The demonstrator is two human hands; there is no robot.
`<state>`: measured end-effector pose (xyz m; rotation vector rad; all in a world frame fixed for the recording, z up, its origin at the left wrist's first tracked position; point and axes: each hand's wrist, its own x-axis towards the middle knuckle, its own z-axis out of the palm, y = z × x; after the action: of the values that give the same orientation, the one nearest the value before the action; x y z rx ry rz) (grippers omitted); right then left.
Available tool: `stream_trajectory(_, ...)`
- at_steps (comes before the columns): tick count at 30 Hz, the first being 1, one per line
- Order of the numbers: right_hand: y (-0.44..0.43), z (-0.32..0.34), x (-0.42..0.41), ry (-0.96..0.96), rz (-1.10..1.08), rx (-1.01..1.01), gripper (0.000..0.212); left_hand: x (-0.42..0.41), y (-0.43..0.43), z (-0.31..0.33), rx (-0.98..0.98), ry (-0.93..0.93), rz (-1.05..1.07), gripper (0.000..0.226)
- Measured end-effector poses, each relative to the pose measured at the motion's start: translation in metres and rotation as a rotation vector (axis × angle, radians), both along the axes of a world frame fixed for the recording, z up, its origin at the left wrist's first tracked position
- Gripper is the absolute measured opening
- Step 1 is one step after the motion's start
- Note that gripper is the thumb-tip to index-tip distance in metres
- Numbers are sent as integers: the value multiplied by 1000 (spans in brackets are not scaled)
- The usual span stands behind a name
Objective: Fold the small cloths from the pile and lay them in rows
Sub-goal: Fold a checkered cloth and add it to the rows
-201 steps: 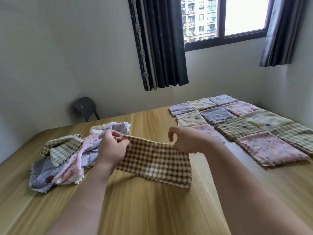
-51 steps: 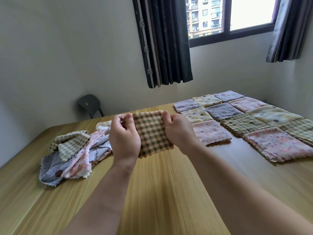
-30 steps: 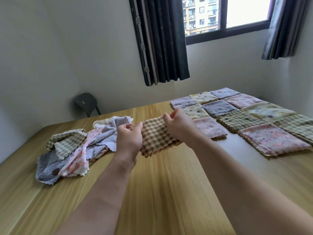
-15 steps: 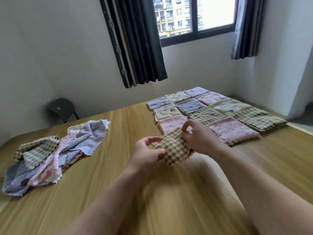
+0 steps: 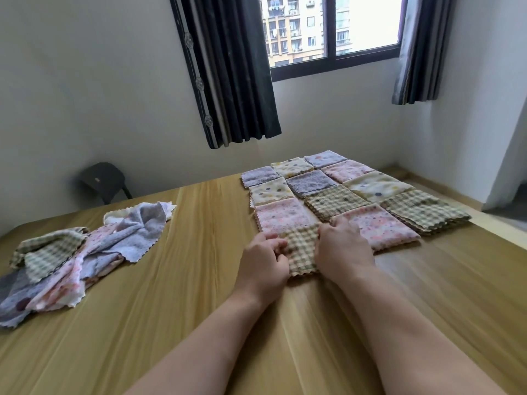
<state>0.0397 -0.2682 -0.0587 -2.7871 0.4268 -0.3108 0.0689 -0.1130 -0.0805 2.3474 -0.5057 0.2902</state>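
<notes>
A folded brown checked cloth (image 5: 302,250) lies on the wooden table (image 5: 182,315) at the near end of the left row, just in front of a folded pink cloth (image 5: 281,213). My left hand (image 5: 265,262) grips its left edge with curled fingers. My right hand (image 5: 342,248) holds its right edge and hides that side. Several folded cloths in three rows (image 5: 333,195) stretch away towards the window. The pile of unfolded cloths (image 5: 79,246) sits at the left of the table.
A dark chair (image 5: 102,178) stands behind the table's far left edge. Dark curtains (image 5: 231,69) hang by the window. A white wall runs close along the right side of the rows, with the floor below it.
Both hands folded the checked cloth small, carried it right from beside the pile, and lowered it onto the table at the near end of the left row.
</notes>
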Motion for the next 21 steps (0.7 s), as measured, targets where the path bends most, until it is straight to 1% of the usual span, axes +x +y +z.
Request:
stream_trajectory(3, 2, 1, 1, -54, -3, -44, 31, 3, 3, -4, 125, -116, -7, 34)
stream_trajectory(5, 2, 3, 2, -145, 36, -35, 36, 5, 3, -7, 187, -147, -27, 45)
stream_trajectory(7, 4, 3, 2, -209, 92, -31, 36, 2, 2, -8, 257, -123, -83, 56)
stream_trajectory(8, 5, 2, 3, -210, 111, -28, 35, 2, 1, -8, 293, -97, -108, 59)
stream_trajectory(11, 7, -1, 1, -143, 117, -35, 30, 2, 0, -11, 397, -36, -155, 64)
stream_trajectory(13, 7, -3, 1, -136, 110, -33, 27, 3, 1, -11, 391, -24, -163, 60)
stream_trajectory(15, 6, -4, 3, -167, 89, -23, 24, 3, 1, -10, 338, -39, -146, 52)
stream_trajectory(17, 6, -4, 4, -203, 71, -4, 23, 4, 3, -9, 312, -62, -124, 51)
stream_trajectory(21, 7, -7, 6, -172, 83, 13, 21, 5, 5, -11, 340, -31, -113, 46)
